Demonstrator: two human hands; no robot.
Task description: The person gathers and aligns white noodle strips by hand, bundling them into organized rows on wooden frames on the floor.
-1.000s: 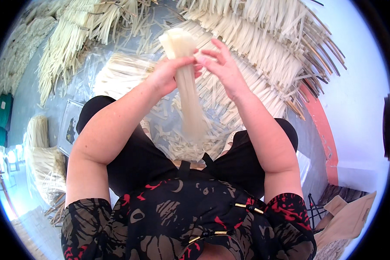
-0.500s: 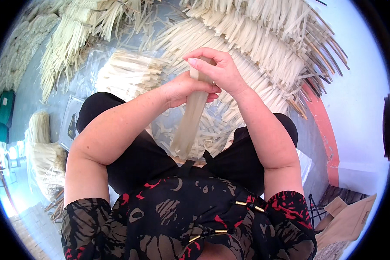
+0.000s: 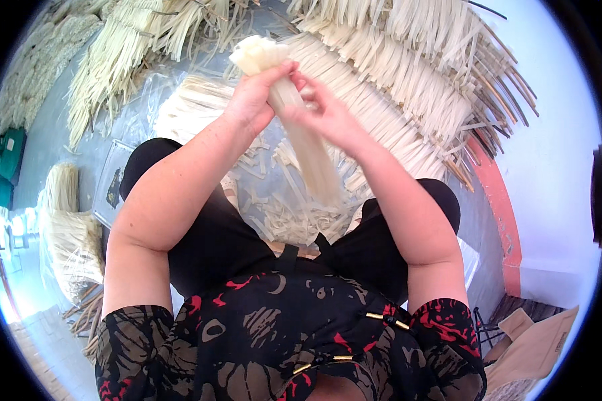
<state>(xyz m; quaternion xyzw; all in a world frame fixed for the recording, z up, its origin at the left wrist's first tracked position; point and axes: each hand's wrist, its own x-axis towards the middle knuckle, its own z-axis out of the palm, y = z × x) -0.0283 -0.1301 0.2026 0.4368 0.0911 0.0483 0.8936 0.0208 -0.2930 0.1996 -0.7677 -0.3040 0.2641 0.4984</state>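
Note:
A bundle of pale, flat dried noodle strips [image 3: 308, 157] is held out in front of my body, over the gap between my knees. My left hand [image 3: 255, 99] is closed around it close to its far end, where the strip ends fan out beyond the fist. The near end slants down to the right and is smeared by motion. Along the bundle's right side is my right hand [image 3: 331, 120], blurred, its thumb and fingers apart and close against the strips; whether it presses on them is unclear.
Rows of noodle strips on sticks [image 3: 408, 87] spread across the far right. A stack of strips [image 3: 194, 107] lies on plastic beyond my left knee. Broken pieces [image 3: 304, 224] litter the floor between my feet. Wrapped bundles [image 3: 73, 234] stand at left; a cardboard piece [image 3: 532, 347] lies lower right.
The bundle has swung, its near end moving right and its far end up and left. My left hand has shifted up to the far end; my right hand has come off that end and moved down.

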